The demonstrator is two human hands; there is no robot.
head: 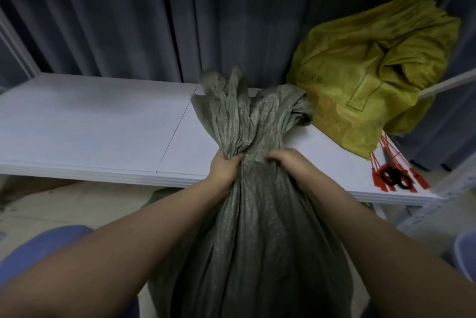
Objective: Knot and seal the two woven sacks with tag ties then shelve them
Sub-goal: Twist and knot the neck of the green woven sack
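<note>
A grey-green woven sack (257, 240) stands in front of me against the white shelf (90, 121), its gathered mouth rising above the shelf edge. My left hand (224, 170) and my right hand (288, 163) both grip the bunched neck, side by side. A yellow woven sack (373, 67) lies slumped on the shelf at the right, its mouth loose. A bundle of red tag ties (386, 163) lies on the shelf's right front corner, partly under the yellow sack.
Black rings (394, 178) rest on the red ties. A grey curtain (154, 13) hangs behind the shelf. White shelf posts stand at far left and right. A pale tiled floor shows below the shelf.
</note>
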